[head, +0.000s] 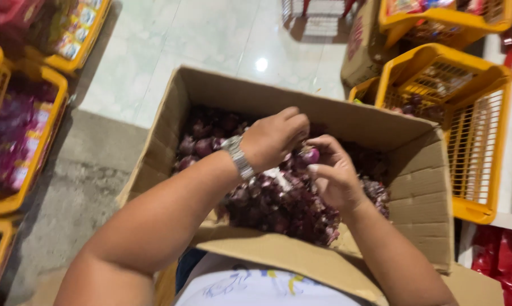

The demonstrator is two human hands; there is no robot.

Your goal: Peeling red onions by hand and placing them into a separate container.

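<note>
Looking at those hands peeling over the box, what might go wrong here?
The small purple-red onion pinched between the left hand and right hand could slip and vanish among the loose heap of purple onions and dry skins. Skins may also spill past the sagging front flap of the brown cardboard box onto the person's lap. The silver metal wristwatch might catch flakes.

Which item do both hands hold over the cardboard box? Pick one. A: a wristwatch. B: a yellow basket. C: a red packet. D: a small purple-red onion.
D: the left hand and right hand pinch a small purple-red onion above the onion-filled cardboard box.
</note>
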